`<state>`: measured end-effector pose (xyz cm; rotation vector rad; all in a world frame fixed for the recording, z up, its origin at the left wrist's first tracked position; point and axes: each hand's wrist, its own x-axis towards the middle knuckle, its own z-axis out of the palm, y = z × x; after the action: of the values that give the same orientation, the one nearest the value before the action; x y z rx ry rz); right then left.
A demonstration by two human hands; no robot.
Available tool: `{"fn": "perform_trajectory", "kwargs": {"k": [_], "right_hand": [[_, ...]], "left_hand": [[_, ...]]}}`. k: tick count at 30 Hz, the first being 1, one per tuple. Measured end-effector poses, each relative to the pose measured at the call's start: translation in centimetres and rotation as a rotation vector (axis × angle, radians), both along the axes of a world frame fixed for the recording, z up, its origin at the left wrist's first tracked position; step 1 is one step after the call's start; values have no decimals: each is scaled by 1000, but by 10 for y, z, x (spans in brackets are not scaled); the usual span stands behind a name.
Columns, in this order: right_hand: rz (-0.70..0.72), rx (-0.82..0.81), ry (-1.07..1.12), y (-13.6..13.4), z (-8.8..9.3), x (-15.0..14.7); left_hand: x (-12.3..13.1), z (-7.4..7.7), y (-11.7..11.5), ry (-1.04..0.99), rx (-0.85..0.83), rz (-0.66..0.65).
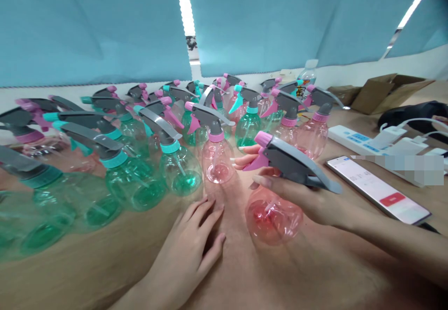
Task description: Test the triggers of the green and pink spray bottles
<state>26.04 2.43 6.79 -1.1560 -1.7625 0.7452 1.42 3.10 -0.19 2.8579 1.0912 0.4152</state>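
Observation:
My right hand (308, 198) is wrapped round the grey spray head of a pink spray bottle (275, 216), whose round clear body rests on the wooden table (297, 277). Its pink trigger points left past my fingertips. My left hand (189, 254) lies flat on the table just left of that bottle, fingers stretched out and holding nothing. Right behind it stand a pink bottle (217, 158) and a green bottle (180, 167).
Several pink and green spray bottles (133, 179) crowd the table's left and back. A phone (378, 189) with a lit screen lies at right, beside a white power strip (353, 141) with chargers. Cardboard boxes (385, 90) and a water bottle (308, 79) sit at the back right.

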Motion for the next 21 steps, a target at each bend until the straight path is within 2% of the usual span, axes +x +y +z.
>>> {"fn": "perform_trajectory", "kwargs": {"k": [13, 21], "right_hand": [[-79, -43, 45, 0, 4, -4], [10, -59, 54, -1, 1, -1]], "left_hand": [[-1, -3, 2, -23, 17, -12], [-1, -3, 3, -39, 24, -18]]}}
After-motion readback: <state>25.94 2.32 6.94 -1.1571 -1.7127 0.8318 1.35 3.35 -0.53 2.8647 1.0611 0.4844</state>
